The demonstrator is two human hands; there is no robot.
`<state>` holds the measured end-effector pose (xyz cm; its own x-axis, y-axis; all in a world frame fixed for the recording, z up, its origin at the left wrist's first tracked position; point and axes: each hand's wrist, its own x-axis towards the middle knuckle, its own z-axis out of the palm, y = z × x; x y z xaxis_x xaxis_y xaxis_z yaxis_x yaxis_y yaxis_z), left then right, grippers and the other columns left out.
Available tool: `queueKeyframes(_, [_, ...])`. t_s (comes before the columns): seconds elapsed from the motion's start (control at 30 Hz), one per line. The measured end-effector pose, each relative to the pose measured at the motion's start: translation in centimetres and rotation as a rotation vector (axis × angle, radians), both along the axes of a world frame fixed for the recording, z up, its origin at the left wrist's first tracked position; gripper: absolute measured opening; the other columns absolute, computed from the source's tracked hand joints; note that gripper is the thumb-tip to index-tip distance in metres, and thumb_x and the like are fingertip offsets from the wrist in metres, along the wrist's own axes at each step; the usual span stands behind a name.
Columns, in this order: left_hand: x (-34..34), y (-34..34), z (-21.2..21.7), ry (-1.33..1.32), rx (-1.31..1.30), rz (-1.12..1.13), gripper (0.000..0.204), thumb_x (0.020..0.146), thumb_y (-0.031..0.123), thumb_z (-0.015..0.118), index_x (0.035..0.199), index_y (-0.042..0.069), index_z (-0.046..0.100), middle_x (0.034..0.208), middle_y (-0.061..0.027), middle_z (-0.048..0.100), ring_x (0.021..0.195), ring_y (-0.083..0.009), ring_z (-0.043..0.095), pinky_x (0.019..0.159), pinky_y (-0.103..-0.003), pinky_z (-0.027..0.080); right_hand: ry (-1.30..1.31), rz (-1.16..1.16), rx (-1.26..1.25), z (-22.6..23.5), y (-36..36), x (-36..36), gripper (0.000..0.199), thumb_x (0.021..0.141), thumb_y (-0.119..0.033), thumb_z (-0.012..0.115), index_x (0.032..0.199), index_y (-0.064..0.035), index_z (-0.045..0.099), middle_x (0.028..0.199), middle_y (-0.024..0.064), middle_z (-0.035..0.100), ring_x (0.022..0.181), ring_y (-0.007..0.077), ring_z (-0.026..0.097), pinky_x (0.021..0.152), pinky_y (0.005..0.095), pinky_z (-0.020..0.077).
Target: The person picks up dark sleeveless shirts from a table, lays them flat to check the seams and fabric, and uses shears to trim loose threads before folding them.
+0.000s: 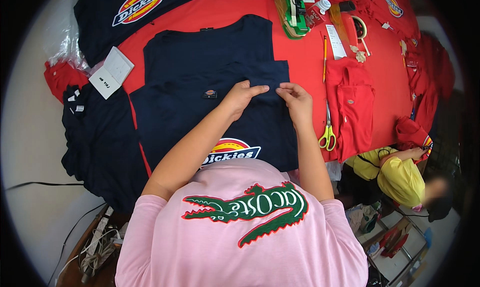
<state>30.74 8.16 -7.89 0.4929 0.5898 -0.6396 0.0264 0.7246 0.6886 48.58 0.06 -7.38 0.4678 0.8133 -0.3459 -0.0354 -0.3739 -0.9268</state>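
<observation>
A navy shirt [175, 122] lies spread in front of me, with a small label patch [210, 94] near its far side and a coloured printed logo [234, 151] partly hidden by my body. More navy fabric [215, 49] with a curved neckline lies flat beyond it. My left hand [242, 98] is closed at the shirt's far right part, thumb pointing right and the other fingers mostly hidden. Close beside it, my right hand [298, 101] pinches the shirt near its far right corner.
Right of the shirt are a pencil [325, 57], yellow-handled scissors [327, 137] and folded red garments [352, 117]. A green tape dispenser [294, 17] stands beyond. Left are an open notebook [111, 73] and piled navy clothes [97, 137]. A person in yellow [400, 182] sits at right.
</observation>
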Motion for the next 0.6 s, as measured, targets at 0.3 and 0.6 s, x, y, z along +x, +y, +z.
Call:
queueKeyframes(0.3, [-1.1, -2.0, 0.0, -0.159, -0.051, -0.002, 0.042, 0.094, 0.020, 0.079, 0.124, -0.006, 0.067, 0.125, -0.0132, 0.072, 0.120, -0.0222, 0.066, 0.110, -0.039, 0.048, -1.206, 0.152, -0.217, 1.1, -14.8, 2.8, 0.032, 0.088, -0.016, 0.081, 0.114, -0.0030, 0.070, 0.103, 0.0131, 0.069, 0.092, 0.0345, 0.067, 0.081, 0.0444, 0.0538])
queueKeyframes(0.6, [-2.6, -6.3, 0.6, -0.297, -0.385, 0.090, 0.039, 0.098, 0.024, 0.075, 0.124, -0.005, 0.070, 0.126, -0.0133, 0.073, 0.121, -0.0256, 0.069, 0.111, -0.043, 0.051, -1.079, 0.209, 0.029, -1.5, -15.2, 5.6, 0.025, 0.094, -0.014, 0.075, 0.115, -0.0010, 0.072, 0.102, 0.0143, 0.070, 0.096, 0.0361, 0.067, 0.087, 0.0454, 0.0522])
